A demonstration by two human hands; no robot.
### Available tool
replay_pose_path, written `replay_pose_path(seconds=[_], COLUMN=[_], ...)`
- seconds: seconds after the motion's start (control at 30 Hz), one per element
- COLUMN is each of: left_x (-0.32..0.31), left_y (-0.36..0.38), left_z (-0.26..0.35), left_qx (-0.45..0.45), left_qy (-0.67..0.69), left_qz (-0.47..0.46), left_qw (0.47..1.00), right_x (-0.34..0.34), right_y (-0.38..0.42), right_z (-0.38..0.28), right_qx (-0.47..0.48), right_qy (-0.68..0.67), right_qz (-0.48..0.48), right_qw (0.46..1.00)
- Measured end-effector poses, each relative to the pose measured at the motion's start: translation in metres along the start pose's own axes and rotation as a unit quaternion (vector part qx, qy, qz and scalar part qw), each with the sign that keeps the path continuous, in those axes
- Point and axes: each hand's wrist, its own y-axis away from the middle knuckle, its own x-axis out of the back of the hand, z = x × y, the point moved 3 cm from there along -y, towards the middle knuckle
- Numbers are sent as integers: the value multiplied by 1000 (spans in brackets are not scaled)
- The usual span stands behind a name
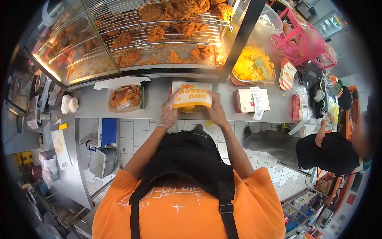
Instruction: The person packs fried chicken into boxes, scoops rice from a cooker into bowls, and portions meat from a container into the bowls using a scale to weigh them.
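Note:
A white and yellow printed cardboard food box sits at the counter's front edge, right before me. My left hand, in a clear plastic glove, grips its left side. Bare, my right hand holds the right side near the lid. Under the lid's front edge a strip of yellow food shows; the rest of the inside is hidden. To the left stands an open box of fried chicken with its lid folded back. On the right is a closed food box with a paper receipt on top.
Behind the counter is a lit glass cabinet with fried chicken on racks. A tub of yellow chips with a green scoop stands at the back right. A co-worker in black is at the right. Blue-grey bins stand below left.

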Motion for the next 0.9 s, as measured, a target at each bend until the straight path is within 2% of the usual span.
replay_pose_path(seconds=[0.07,0.13,0.2,0.23,0.27,0.33,0.47,0.57,0.63,0.67,0.73,0.77,0.8,0.87,0.9], left_x=[-1,16,26,30,30,32,34,30,18,17,20,24,29,36,32], left_y=[-5,-18,-29,-33,-35,-39,-36,-30,-13,-13,-7,-7,-12,-22,-19], left_z=[-4,10,22,27,25,22,25,10,2,0,4,0,2,7,2], left_qx=[98,82,1,17,18,28,28,44,118,112,20,24,27,80,82], left_qy=[77,50,-70,-108,-108,-95,-82,-104,-131,-132,-78,-20,-19,-56,-58], left_qz=[-25,-43,-65,-67,-68,-45,-9,-42,-168,-165,-157,-174,-175,-240,-238], left_qw=[992,995,995,992,992,994,996,993,970,971,984,984,984,966,966], right_x=[6,18,26,27,29,31,27,25,22,25,27,31,32,32,31], right_y=[-9,-19,-28,-31,-30,-31,-25,-19,-11,-12,-5,-8,-6,-8,-9], right_z=[-4,-36,-45,-46,-49,-57,-54,-43,-33,-28,-38,-35,-35,-38,-39], right_qx=[-47,-52,-20,-36,-37,-115,-138,-117,-81,-75,-43,-36,-38,-12,-10], right_qy=[32,58,81,40,41,41,19,17,-23,-21,89,106,106,148,147], right_qz=[-41,-24,-51,-50,-51,-78,-74,-74,-128,-126,-178,-197,-199,-201,-204], right_qw=[998,997,995,997,997,989,987,990,988,989,979,974,974,968,968])
